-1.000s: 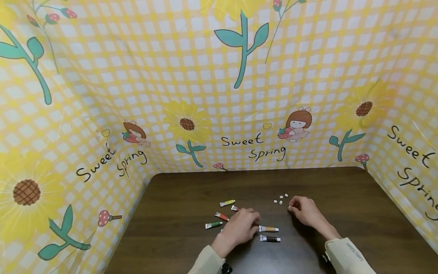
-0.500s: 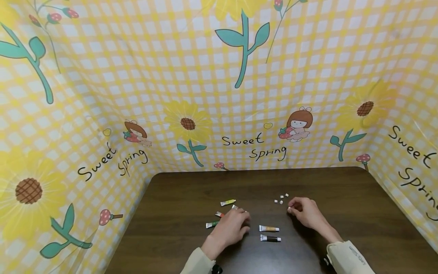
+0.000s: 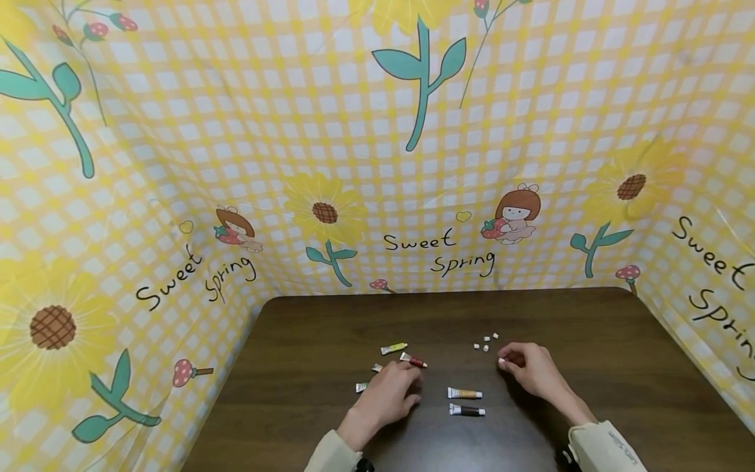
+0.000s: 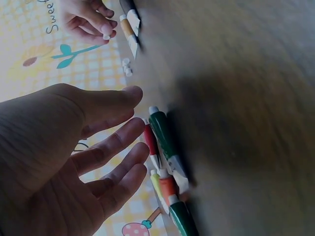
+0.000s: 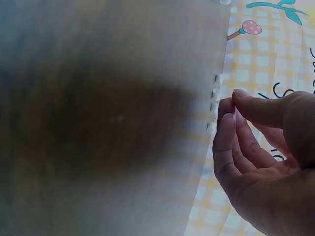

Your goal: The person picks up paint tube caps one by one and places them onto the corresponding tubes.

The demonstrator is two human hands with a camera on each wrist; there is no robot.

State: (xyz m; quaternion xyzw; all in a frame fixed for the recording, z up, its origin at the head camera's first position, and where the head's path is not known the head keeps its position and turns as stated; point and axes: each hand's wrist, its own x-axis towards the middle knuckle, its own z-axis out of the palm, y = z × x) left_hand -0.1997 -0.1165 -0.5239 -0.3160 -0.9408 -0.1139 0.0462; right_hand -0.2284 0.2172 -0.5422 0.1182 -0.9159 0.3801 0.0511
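Note:
My left hand hovers over the paint tubes, its fingers loosely spread and thumb apart, holding nothing. In the left wrist view, a dark green tube lies right by its fingertips. A dark red tube and a yellow tube lie just beyond this hand in the head view. An orange tube and another green tube lie further along, partly hidden by the hand in the head view. My right hand pinches a small white piece between thumb and fingertip.
Several small white pieces lie left of the right hand. An ochre tube and a black tube lie between the hands. The brown table ends at a checked yellow cloth around its back and sides.
My left hand has moved left from beside the ochre tube, uncovering the dark red tube and covering more of the orange and green ones. The right hand keeps its pinch, almost still.

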